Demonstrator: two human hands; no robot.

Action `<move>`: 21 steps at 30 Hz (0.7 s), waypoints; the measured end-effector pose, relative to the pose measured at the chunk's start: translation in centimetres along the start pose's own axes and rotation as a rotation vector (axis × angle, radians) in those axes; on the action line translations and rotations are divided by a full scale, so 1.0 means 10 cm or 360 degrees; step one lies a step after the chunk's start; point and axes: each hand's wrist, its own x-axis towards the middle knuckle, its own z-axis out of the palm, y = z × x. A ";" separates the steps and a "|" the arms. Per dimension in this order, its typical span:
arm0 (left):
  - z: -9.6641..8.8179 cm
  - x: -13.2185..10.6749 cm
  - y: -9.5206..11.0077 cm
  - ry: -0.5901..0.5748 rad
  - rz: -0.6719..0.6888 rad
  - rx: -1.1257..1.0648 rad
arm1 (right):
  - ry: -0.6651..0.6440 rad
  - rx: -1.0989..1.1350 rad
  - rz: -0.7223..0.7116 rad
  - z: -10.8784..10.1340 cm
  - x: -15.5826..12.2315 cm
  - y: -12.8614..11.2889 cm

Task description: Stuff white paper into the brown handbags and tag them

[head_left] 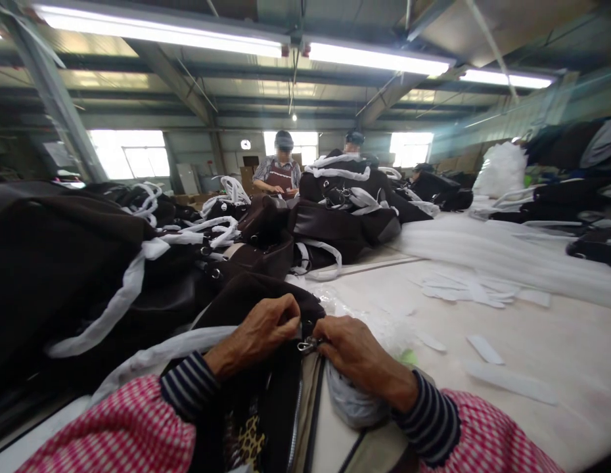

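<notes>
A dark bag [246,387] lies before me, its zipper [296,410] edge running toward me and a leopard-print patch [250,437] showing inside. My left hand [266,322] is closed at the bag's upper corner, thumb and fingers pinched; what they pinch is hidden. Just beside it, my right hand [352,348] closes on a metal snap hook [308,345], which sticks out from its fingertips. A white-wrapped handle [187,341] passes under my left wrist. Beneath my right hand sits a plastic-wrapped grey bundle [355,397].
Dark bags [335,223] with white-wrapped handles are heaped at the left and ahead. On the white table [532,341] lie white strips [485,349] and a stack of white foam sheets [502,256]. One co-worker [284,167] stands beyond the heap; another person [355,142] is partly hidden.
</notes>
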 end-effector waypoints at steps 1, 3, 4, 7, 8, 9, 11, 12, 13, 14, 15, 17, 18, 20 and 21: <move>0.01 0.00 0.01 0.0007 -0.0063 -0.0243 | 0.0005 -0.0145 0.0019 0.02 0.00 -0.02; 0.03 -0.01 0.00 -0.0005 -0.0170 -0.0856 | 0.0032 -0.0376 0.0048 0.08 0.01 -0.03; 0.04 -0.01 -0.01 -0.0007 -0.0208 -0.1161 | 0.0050 -0.0447 0.0053 0.12 0.02 -0.02; 0.10 -0.01 -0.06 -0.0008 -0.0241 -0.1691 | 0.0136 -0.0499 0.0038 0.19 0.04 0.04; 0.12 -0.01 -0.08 -0.0007 -0.0248 -0.1772 | 0.0171 -0.0473 0.0035 0.19 0.03 0.07; 0.14 -0.01 -0.09 -0.0009 -0.0252 -0.1818 | 0.0209 -0.0428 0.0033 0.18 0.03 0.09; 0.18 -0.01 -0.11 -0.0010 -0.0227 -0.1833 | 0.0291 -0.0274 0.0053 0.14 0.01 0.12; 0.19 -0.01 -0.12 -0.0010 -0.0204 -0.1820 | 0.0332 -0.0162 0.0080 0.11 0.01 0.13; 0.20 -0.01 -0.12 -0.0018 -0.0180 -0.1812 | 0.0380 -0.0028 0.0109 0.09 0.01 0.13; 0.20 -0.02 -0.13 -0.0035 -0.0158 -0.1817 | 0.0431 0.0128 0.0127 0.08 0.03 0.14; 0.21 -0.02 -0.14 -0.0047 -0.0141 -0.1830 | 0.0480 0.0304 0.0139 0.08 0.05 0.15; 0.21 -0.03 -0.17 -0.0045 -0.0142 -0.1877 | 0.0543 0.0707 0.0151 0.11 0.11 0.17; 0.22 -0.03 -0.18 -0.0031 -0.0166 -0.1912 | 0.0558 0.0924 0.0166 0.14 0.14 0.18; 0.23 -0.02 -0.19 0.0015 -0.0236 -0.1972 | 0.0560 0.1334 0.0228 0.19 0.20 0.19; 0.25 -0.01 -0.20 0.0041 -0.0261 -0.1997 | 0.0558 0.1503 0.0252 0.21 0.23 0.19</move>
